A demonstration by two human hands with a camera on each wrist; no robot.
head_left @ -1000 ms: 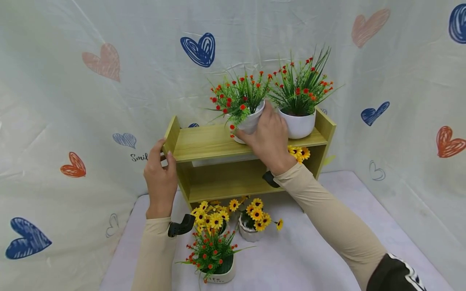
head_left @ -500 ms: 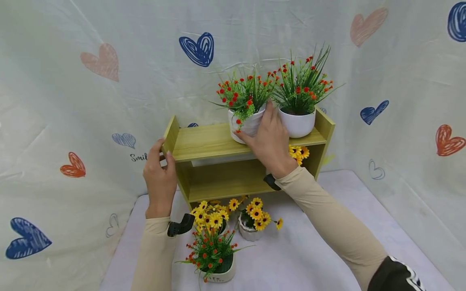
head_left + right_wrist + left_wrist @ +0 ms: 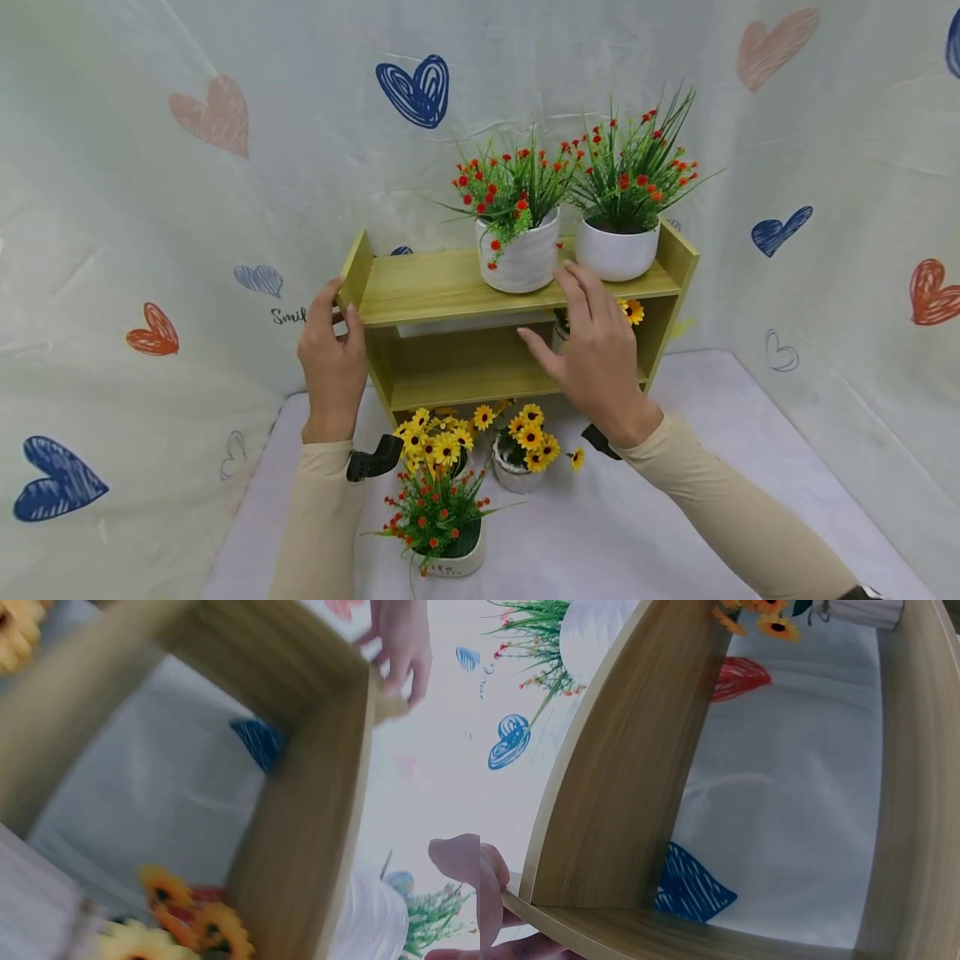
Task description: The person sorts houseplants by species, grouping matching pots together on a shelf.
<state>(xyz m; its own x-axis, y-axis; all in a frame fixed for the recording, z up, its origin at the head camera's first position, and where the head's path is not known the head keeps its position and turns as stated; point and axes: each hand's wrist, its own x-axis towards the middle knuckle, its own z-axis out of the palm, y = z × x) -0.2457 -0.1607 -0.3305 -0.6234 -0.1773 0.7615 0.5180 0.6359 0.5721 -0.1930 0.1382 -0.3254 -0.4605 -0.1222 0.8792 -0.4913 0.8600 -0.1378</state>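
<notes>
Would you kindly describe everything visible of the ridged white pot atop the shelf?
The ridged white pot looks ceramic and holds grassy leaves and red flowers, one sprig drooping over its front. It stands upright on the shelf's top board, beside a smoother white pot. The right hand is near, not gripping it; fingertip contact is unclear.

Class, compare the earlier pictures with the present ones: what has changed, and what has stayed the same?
The right hand has let go of the ridged white pot and drawn back toward the person. The pot, tilted at first, now stands upright on top of the shelf. The left hand still grips the shelf's left end, and the smooth white pot stayed put.
</notes>
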